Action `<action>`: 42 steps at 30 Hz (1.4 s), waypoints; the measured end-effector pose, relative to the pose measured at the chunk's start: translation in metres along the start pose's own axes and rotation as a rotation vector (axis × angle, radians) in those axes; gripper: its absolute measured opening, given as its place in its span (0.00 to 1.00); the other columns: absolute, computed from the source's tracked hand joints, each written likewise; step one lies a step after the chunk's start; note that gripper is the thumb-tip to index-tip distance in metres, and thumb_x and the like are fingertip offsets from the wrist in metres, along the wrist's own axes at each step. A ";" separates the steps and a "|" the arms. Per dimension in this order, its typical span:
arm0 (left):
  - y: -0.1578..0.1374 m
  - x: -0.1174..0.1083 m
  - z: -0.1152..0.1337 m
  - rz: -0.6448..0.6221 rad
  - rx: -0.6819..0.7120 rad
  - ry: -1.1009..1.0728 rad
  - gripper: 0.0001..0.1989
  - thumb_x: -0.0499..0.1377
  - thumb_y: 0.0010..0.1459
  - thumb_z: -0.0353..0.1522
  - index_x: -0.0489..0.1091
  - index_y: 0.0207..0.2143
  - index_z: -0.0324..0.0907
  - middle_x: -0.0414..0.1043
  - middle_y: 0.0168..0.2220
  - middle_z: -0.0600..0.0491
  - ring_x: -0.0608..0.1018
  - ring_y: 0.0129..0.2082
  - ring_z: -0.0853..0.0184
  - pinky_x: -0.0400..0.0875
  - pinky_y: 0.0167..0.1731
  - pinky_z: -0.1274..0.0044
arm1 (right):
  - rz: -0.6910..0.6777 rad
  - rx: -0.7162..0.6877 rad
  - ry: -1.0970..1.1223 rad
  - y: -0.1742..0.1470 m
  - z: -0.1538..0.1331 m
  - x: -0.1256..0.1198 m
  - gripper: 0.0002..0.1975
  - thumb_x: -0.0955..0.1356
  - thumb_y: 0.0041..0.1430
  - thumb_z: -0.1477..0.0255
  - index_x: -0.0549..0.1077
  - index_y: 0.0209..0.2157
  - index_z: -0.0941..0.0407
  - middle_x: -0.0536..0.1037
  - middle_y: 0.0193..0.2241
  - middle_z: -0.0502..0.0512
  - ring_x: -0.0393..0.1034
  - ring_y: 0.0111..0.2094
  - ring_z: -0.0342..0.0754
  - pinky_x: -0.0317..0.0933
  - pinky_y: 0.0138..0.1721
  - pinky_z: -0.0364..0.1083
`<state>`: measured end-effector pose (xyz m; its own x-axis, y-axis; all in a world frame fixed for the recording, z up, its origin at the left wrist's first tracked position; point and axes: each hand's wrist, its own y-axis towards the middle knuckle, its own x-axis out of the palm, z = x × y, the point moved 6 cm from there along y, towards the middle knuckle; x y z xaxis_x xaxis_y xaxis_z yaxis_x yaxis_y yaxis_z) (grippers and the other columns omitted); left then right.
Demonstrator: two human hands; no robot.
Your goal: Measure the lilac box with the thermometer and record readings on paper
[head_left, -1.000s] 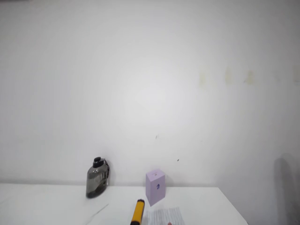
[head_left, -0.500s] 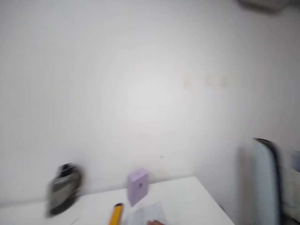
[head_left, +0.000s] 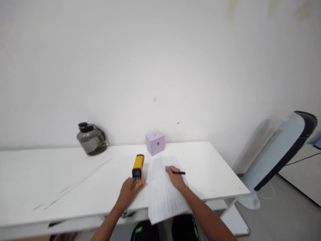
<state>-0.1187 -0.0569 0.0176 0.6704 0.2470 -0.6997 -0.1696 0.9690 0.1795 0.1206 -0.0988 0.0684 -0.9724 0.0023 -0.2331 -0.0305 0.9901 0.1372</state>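
Observation:
My left hand (head_left: 129, 189) is closed around the lower part of a yellow and black infrared thermometer (head_left: 138, 164), whose small screen and blue buttons face me. It is held upright at the table, just left of the paper. In my right hand (head_left: 175, 175) is a black pen (head_left: 179, 172), lying across the fingers. That hand rests on a large white sheet of paper (head_left: 165, 201), perhaps open pages, covered in faint lines. The paper's near end hangs over the table's front edge. The pen's tip is hidden by my fingers.
A lilac box (head_left: 155, 144) stands behind the paper by the wall. Further left is a dark translucent jug (head_left: 92, 139) with a black lid. The white table (head_left: 62, 180) ends at the right, where a tall white and black appliance (head_left: 278, 150) stands on the floor.
My view has tipped downward, so the table and both hands now show. Before, just fingertips and the yellow top of the thermometer appeared at the bottom edge.

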 end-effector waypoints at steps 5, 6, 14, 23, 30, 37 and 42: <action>-0.010 0.003 -0.013 -0.054 0.004 0.034 0.19 0.59 0.53 0.47 0.73 0.37 0.41 0.75 0.36 0.48 0.75 0.41 0.58 0.67 0.42 0.71 | 0.018 -0.071 -0.021 0.089 0.069 -0.009 0.18 0.66 0.58 0.57 0.77 0.36 0.56 0.78 0.34 0.56 0.71 0.37 0.52 0.63 0.41 0.49; -0.009 0.004 -0.011 -0.051 0.000 0.038 0.19 0.58 0.53 0.47 0.73 0.37 0.41 0.75 0.36 0.48 0.75 0.41 0.58 0.67 0.41 0.71 | 0.041 -0.126 -0.045 0.091 0.076 -0.006 0.17 0.66 0.57 0.59 0.77 0.40 0.57 0.78 0.38 0.58 0.71 0.39 0.53 0.63 0.44 0.50; -0.006 0.002 -0.012 0.004 -0.005 0.019 0.20 0.60 0.53 0.47 0.74 0.38 0.40 0.76 0.37 0.47 0.76 0.39 0.58 0.66 0.38 0.72 | 0.079 -0.085 -0.077 0.088 0.103 0.011 0.29 0.65 0.56 0.68 0.67 0.60 0.54 0.78 0.46 0.59 0.71 0.44 0.55 0.61 0.52 0.55; 0.018 0.030 0.055 0.131 0.076 0.243 0.21 0.54 0.59 0.46 0.74 0.42 0.39 0.78 0.37 0.45 0.77 0.40 0.56 0.63 0.43 0.70 | -0.206 0.191 0.375 0.113 0.065 0.022 0.42 0.80 0.32 0.64 0.72 0.53 0.54 0.74 0.51 0.62 0.68 0.51 0.57 0.61 0.51 0.55; 0.022 0.055 0.058 0.203 0.072 0.293 0.21 0.54 0.59 0.42 0.72 0.49 0.39 0.77 0.41 0.44 0.76 0.46 0.54 0.62 0.48 0.67 | -0.142 0.103 0.811 0.114 0.036 0.073 0.30 0.78 0.40 0.59 0.72 0.45 0.55 0.77 0.35 0.53 0.72 0.38 0.50 0.66 0.44 0.49; 0.027 0.055 0.042 0.144 0.041 0.118 0.25 0.54 0.58 0.44 0.71 0.53 0.39 0.76 0.44 0.44 0.76 0.44 0.56 0.66 0.46 0.68 | -0.099 0.118 0.948 0.124 0.060 0.084 0.30 0.79 0.39 0.61 0.73 0.44 0.56 0.77 0.33 0.52 0.72 0.35 0.49 0.66 0.37 0.46; 0.031 0.062 0.038 0.086 0.055 0.026 0.27 0.56 0.56 0.40 0.68 0.57 0.41 0.74 0.52 0.44 0.75 0.52 0.58 0.64 0.54 0.70 | -0.087 0.201 1.044 0.132 0.080 0.083 0.29 0.78 0.39 0.59 0.73 0.43 0.56 0.77 0.35 0.55 0.73 0.39 0.53 0.68 0.36 0.47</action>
<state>-0.0549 -0.0112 0.0057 0.6360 0.3299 -0.6976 -0.1852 0.9429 0.2770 0.0546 0.0428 -0.0095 -0.6881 -0.0972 0.7191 -0.1636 0.9862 -0.0233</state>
